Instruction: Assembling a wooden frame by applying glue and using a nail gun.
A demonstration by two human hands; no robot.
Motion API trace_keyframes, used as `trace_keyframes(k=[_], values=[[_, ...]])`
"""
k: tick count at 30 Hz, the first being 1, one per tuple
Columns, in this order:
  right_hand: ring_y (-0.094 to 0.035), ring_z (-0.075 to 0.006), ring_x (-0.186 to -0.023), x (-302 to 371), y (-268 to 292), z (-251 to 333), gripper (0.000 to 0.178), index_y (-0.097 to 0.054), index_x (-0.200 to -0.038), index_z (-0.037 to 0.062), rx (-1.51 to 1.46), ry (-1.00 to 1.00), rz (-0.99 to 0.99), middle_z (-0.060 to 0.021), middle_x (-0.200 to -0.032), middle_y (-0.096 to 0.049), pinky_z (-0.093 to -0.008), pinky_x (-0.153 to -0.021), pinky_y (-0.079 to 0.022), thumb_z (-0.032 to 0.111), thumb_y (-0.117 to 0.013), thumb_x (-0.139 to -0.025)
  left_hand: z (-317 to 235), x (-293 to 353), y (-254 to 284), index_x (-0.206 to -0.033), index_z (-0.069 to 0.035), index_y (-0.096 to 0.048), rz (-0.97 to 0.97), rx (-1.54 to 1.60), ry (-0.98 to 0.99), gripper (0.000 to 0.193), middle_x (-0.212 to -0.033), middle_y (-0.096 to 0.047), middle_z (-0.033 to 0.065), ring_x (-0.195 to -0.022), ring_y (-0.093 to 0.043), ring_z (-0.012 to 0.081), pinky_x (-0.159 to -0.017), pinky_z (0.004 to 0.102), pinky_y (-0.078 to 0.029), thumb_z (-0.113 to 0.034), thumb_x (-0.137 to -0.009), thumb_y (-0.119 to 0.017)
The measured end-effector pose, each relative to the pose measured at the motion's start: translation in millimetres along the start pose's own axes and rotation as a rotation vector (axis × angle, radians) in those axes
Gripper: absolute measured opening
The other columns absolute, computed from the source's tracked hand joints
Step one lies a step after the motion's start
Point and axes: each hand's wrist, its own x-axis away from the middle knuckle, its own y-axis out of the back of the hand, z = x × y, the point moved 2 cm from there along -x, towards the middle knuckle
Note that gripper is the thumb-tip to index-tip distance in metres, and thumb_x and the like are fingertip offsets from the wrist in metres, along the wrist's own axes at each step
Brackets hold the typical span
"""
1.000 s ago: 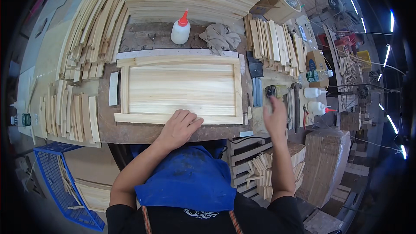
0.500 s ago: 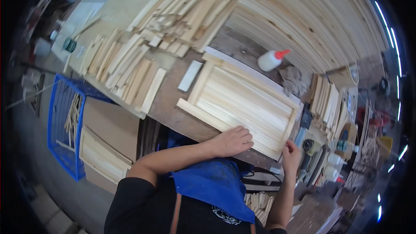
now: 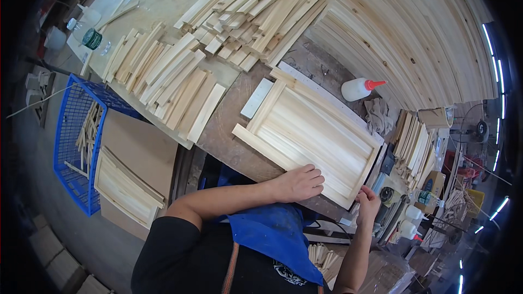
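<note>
A pale wooden panel (image 3: 310, 130) framed with narrow strips lies on the brown worktable in front of me. Along its near side runs a wooden strip (image 3: 261, 148), whose left end sticks out past the panel. My left hand (image 3: 298, 184) lies over this strip with fingers curled, gripping it; the fingertips are partly hidden. At the panel's near right corner, my right hand (image 3: 369, 204) has its thumb and fingers pinched together on the frame's end. A whitish flat block (image 3: 256, 98) lies beside the panel's left edge.
Piles of wooden strips (image 3: 245, 16) cover the table at the back left. A white glue bottle with a red tip (image 3: 356, 89) and a crumpled cloth (image 3: 379, 115) lie beyond the panel. Stacked boards (image 3: 408, 32) rise behind them. A blue crate (image 3: 81, 185) stands at left.
The view has shifted, so the table and panel appear slightly lower and further right. Both hands keep nearly the same places on the panel.
</note>
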Motion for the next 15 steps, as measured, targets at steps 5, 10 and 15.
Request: trace_keyframes(k=[5, 10, 15], values=[[-0.066, -0.0121, -0.078, -0.2, 1.9, 0.2, 0.037, -0.069, -0.123, -0.0117, -0.049, -0.037, -0.028, -0.0095, -0.100, -0.075, -0.0242, -0.072, -0.052, 0.002, -0.063, -0.089, -1.0, -2.1, -1.2, -0.101, -0.010, -0.065, -0.019, -0.008, 0.002, 0.018, -0.092, -0.056, 0.0027, -0.095, -0.057, 0.0198, -0.088, 0.0342, -0.047, -0.020, -0.087, -0.060], [-0.066, -0.0128, -0.083, 1.6, 0.5, 1.5, 0.039, -0.071, -0.123, -0.0097, -0.038, -0.037, -0.003, -0.0083, -0.101, -0.075, -0.0257, -0.076, -0.053, 0.002, -0.064, -0.086, -2.0, -4.3, 14.4, -0.110, -0.008, -0.068, 0.109, 0.037, 0.043, 0.025, -0.102, -0.061, 0.0067, -0.103, -0.059, 0.0244, -0.095, 0.0393, -0.048, -0.021, -0.088, -0.065], [-0.065, -0.0120, -0.080, 1.6, -1.3, 0.8, 0.038, -0.071, -0.122, -0.0106, 0.011, -0.015, -0.009, -0.0074, -0.099, -0.074, -0.0246, -0.074, -0.052, 0.002, -0.063, -0.087, 48.9, 10.1, 72.4, -0.134, -0.005, -0.064, -0.186, -0.120, 0.566, 0.052, -0.129, -0.062, 0.0193, -0.122, -0.057, 0.0414, -0.109, 0.0551, -0.043, -0.022, -0.088, -0.078]])
